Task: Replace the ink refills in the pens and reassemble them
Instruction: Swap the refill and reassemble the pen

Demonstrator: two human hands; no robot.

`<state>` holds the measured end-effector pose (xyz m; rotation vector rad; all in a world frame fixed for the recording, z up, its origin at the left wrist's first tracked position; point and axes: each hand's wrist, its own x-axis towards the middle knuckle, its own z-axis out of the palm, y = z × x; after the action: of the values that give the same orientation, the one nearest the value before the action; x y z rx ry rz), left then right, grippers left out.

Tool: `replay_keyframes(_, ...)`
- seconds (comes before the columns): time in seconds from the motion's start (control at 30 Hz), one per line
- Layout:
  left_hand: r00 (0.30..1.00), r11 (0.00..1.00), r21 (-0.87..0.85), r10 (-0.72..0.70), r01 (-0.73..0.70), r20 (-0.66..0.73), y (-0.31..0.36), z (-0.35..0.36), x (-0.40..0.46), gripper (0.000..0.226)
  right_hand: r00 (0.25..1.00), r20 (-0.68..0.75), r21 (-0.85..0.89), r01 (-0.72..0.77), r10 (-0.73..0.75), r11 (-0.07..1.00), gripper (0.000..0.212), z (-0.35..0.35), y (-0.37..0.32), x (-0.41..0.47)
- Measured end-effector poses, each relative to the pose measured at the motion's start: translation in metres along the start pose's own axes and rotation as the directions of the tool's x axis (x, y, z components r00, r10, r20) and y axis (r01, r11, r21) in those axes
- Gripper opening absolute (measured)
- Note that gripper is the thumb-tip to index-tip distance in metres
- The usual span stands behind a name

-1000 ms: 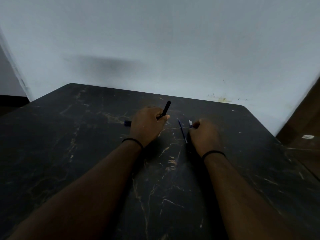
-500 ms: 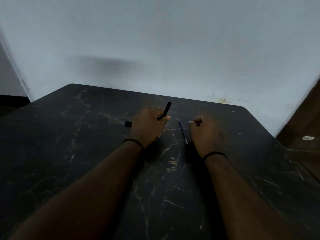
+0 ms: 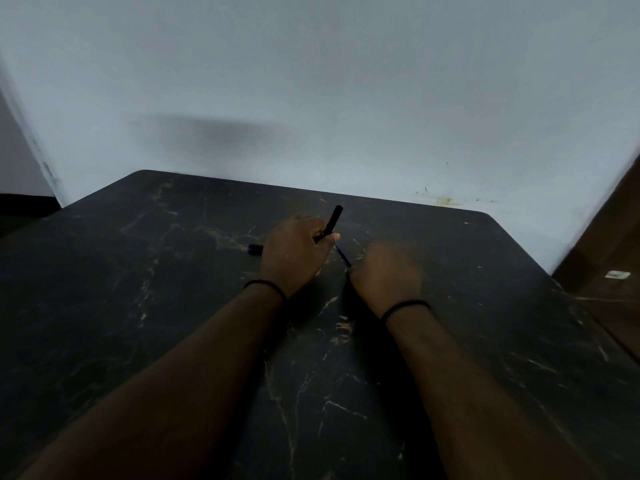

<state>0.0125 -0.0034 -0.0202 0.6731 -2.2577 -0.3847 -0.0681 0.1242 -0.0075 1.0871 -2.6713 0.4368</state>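
Observation:
My left hand (image 3: 294, 254) grips a black pen barrel (image 3: 333, 221) that sticks up and away past the thumb. My right hand (image 3: 386, 275), slightly blurred, pinches the near end of a thin blue refill (image 3: 343, 255). The refill slants up and left, its far end just below my left thumb and the barrel's lower end. A short dark blue pen part (image 3: 255, 249) lies on the table, partly hidden behind my left hand.
The dark marbled table (image 3: 173, 323) runs to a pale wall at the back. Its right edge borders a brown wooden surface (image 3: 609, 258) carrying a small white tag.
My right hand took the refill that lay on the table and brought its far end to my left thumb. My left hand with the barrel stayed in place.

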Motion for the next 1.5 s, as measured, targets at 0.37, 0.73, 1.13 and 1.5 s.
replay_keyframes(0.37, 0.999, 1.000, 0.006, -0.012, 0.012, -0.045, -0.002, -0.005, -0.001, 0.024, 0.983, -0.175, 0.382, 0.021, 0.050, 0.924, 0.017, -0.006, -0.014, -0.001)
replay_keyframes(0.73, 0.999, 0.999, 0.028, 0.019, -0.018, -0.034, 0.001, -0.009, -0.002, 0.022, 0.821, -0.566, 0.709, 0.435, 0.079, 0.555, 0.006, 0.003, -0.015, -0.007)
replay_keyframes(1.13, 0.998, 0.998, 0.024, 0.065, -0.065, -0.008, 0.004, -0.008, -0.002, 0.022, 0.849, -0.527, 0.671, 0.389, 0.037, 0.631, 0.012, 0.011, -0.010, -0.002)
replay_keyframes(1.5, 0.984, 0.979, -0.096, 0.178, -0.179, -0.028, 0.003, -0.004, -0.002, 0.014, 0.889, -0.458, 0.637, 0.342, -0.017, 0.691, 0.030, 0.017, -0.007, 0.003)
